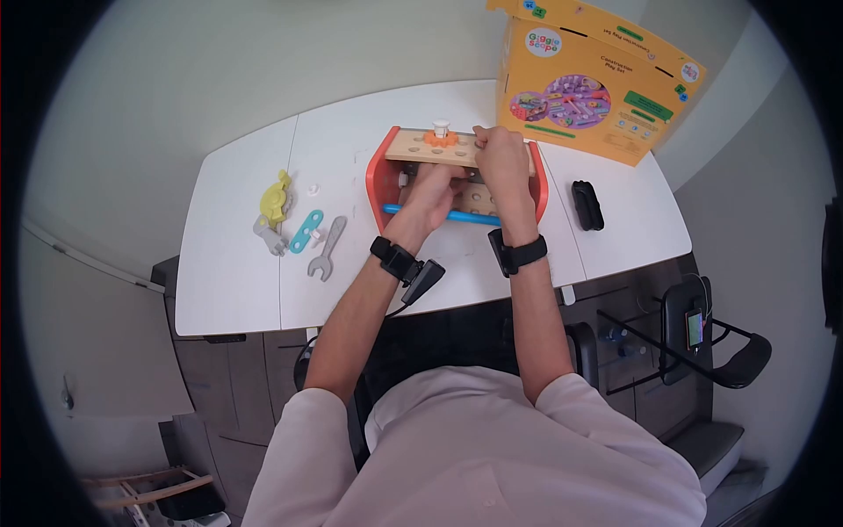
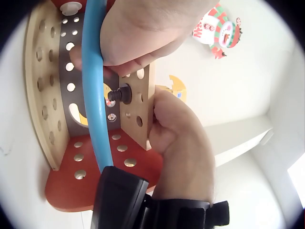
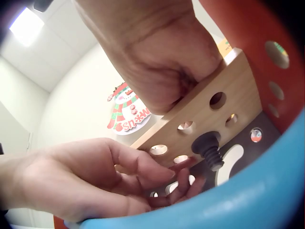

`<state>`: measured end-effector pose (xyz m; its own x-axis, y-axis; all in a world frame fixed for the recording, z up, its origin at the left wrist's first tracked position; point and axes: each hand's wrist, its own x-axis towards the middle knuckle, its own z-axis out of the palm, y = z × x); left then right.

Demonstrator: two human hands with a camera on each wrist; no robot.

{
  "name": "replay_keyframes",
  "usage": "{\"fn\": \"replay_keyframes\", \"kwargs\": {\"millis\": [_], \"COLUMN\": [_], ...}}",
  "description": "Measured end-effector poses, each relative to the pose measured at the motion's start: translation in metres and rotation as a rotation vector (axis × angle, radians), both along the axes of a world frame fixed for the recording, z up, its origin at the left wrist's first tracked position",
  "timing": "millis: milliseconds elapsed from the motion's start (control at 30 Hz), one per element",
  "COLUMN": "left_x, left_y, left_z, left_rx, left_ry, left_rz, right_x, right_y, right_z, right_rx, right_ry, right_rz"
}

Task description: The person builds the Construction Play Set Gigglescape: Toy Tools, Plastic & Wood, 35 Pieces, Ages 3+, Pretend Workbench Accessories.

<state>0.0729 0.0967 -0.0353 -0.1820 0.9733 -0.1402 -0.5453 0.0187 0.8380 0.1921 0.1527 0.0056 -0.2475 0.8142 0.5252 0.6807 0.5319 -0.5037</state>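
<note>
In the head view a toy toolbox has red end panels (image 1: 379, 176), a wooden shelf (image 1: 411, 146) with holes and a blue bar handle (image 1: 475, 217). My right hand (image 1: 504, 162) rests with bent fingers on the shelf's right part; what its fingertips hold is hidden, so I cannot tell. Below that hand, a dark threaded bolt (image 3: 210, 151) sticks down from the shelf's underside. My left hand (image 1: 431, 195) reaches in beneath the shelf, behind the handle. Its loosely bent fingers (image 3: 147, 168) are beside the bolt, with nothing visible between them. An orange gear (image 1: 441, 139) under a white knob sits on the shelf.
Left on the white table (image 1: 237, 299) lie a grey wrench (image 1: 327, 249), a teal strip with holes (image 1: 306, 230), a yellow toy piece (image 1: 275, 200) and a grey toy hammer head (image 1: 270, 235). At right are a black case (image 1: 587, 205) and a yellow box (image 1: 606, 97).
</note>
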Motion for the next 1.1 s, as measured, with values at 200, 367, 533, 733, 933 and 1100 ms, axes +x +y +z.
{"fn": "replay_keyframes", "kwargs": {"millis": [200,367,533,733,933,1100], "left_x": [-0.01,-0.006,-0.009,-0.008,-0.014,-0.045], "left_y": [0.005,0.0,0.001,-0.002,-0.035,-0.098], "left_z": [-0.009,0.0,-0.001,0.003,0.034,0.105], "left_rx": [0.025,0.02,0.041,0.033,-0.052,0.097], "left_ry": [-0.072,-0.046,-0.198,-0.184,0.283,0.78], "left_rz": [-0.135,-0.169,-0.197,-0.187,-0.252,-0.267], "right_x": [0.001,0.0,0.001,0.0,0.016,0.083], "right_y": [0.002,0.002,-0.002,0.002,-0.01,-0.022], "right_z": [-0.004,-0.002,0.003,0.0,0.015,0.052], "right_rx": [0.009,-0.006,0.02,-0.019,0.031,-0.036], "right_ry": [0.031,0.012,-0.01,0.019,0.031,0.223], "right_rz": [0.007,-0.003,-0.002,-0.001,0.071,-0.013]}}
